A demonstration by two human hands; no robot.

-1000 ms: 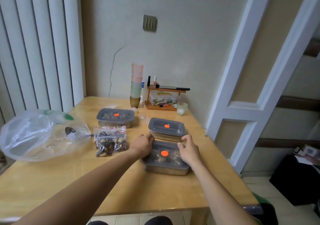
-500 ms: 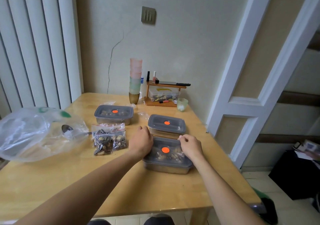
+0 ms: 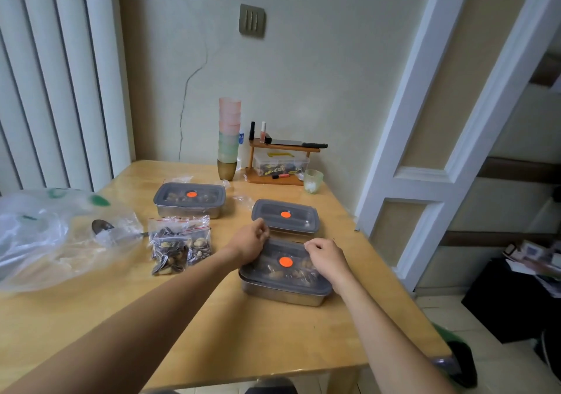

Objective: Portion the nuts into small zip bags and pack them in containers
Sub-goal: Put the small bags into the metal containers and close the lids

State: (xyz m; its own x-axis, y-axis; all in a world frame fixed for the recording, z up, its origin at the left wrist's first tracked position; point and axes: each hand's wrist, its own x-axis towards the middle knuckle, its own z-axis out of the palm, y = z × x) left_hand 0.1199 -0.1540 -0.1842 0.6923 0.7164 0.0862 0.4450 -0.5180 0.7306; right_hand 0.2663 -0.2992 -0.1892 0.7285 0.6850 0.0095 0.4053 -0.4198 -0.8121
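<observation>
A wooden tabletop (image 3: 212,327) stands against a cracked wall (image 3: 303,74). Both hands, left hand (image 3: 249,244) and right hand (image 3: 326,257), press curled fingers onto the nearest container's lid (image 3: 283,275), grasping its far edge.

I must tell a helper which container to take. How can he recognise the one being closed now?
On the wooden table stand three steel containers with grey lids and orange dots. Take the nearest container. Only it has hands on its lid: left hand, right hand.

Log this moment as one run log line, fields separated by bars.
step: closing lid | left hand and right hand on nearest container lid | two other containers lidded | zip bags of nuts left of it
</observation>
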